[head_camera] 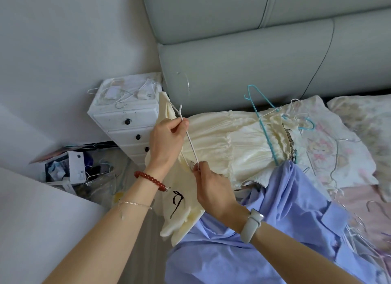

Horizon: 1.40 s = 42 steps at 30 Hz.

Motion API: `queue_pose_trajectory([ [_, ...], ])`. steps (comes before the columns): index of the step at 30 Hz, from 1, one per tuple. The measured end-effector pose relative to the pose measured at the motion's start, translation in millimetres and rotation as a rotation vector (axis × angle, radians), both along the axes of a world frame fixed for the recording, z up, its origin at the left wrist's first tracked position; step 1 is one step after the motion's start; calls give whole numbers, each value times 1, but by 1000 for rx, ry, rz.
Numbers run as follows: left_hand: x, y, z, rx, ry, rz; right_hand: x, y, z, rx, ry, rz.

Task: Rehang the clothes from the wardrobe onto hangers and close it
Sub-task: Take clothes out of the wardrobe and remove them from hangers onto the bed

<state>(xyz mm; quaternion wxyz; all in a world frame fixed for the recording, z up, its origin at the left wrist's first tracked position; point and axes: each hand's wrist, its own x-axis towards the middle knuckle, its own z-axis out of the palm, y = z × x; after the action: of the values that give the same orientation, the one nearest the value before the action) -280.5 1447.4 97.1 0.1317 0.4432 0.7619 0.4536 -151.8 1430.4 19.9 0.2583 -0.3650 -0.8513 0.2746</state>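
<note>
The small cream knit garment with a thin black ribbon bow (179, 201) hangs off the left edge of the bed (359, 203), over the gap beside the white narrow drawer chest (129, 122), and it is the piece I am working onto a white thin wire hanger (189, 139). My left hand (167, 139) pinches the hanger just below its hook, thumb and forefinger pressed together on the twisted neck, with the other fingers curled behind. My right hand (211, 184) pinches the lower end of the same wire arm at the garment's upper edge; whether cloth is caught in that pinch I cannot tell.

I judge the step in hand to be threading one shoulder of the hanger into the garment's opening. The far shoulder looks already covered near the chest's top corner, though the fabric hides the wire there.

Next I would need to slide the cloth up over the bare arm toward the neck, keeping the left grip steady so the hook does not twist, then lift the whole thing clear.

A cream ruffled satin dress on a turquoise wire hanger (266, 133) lies across the bed near the padded grey headboard (254, 72), and a lilac-blue cotton shirt (285, 220) is heaped at the near edge, both awaiting the wardrobe, which is not in view.
</note>
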Motion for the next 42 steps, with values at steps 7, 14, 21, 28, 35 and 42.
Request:
queue_pose_trajectory([
  [7, 12, 17, 31, 230, 132, 13, 14, 53, 54, -49, 485, -174],
  [14, 50, 27, -72, -293, 373, -313, 105, 149, 8, -282, 398, -581],
  [21, 73, -8, -198, -843, 266, -543, 165, 167, -82, -666, -115, -709],
  [28, 44, -34, -164, -663, 486, -280, 133, 118, -62, -363, -308, -695],
  [35, 24, -130, -111, -506, 592, -30, 78, -22, -43, -71, -124, -358],
  [42, 61, -280, -100, -662, 494, 11, 76, -173, -38, -167, -295, -126],
])
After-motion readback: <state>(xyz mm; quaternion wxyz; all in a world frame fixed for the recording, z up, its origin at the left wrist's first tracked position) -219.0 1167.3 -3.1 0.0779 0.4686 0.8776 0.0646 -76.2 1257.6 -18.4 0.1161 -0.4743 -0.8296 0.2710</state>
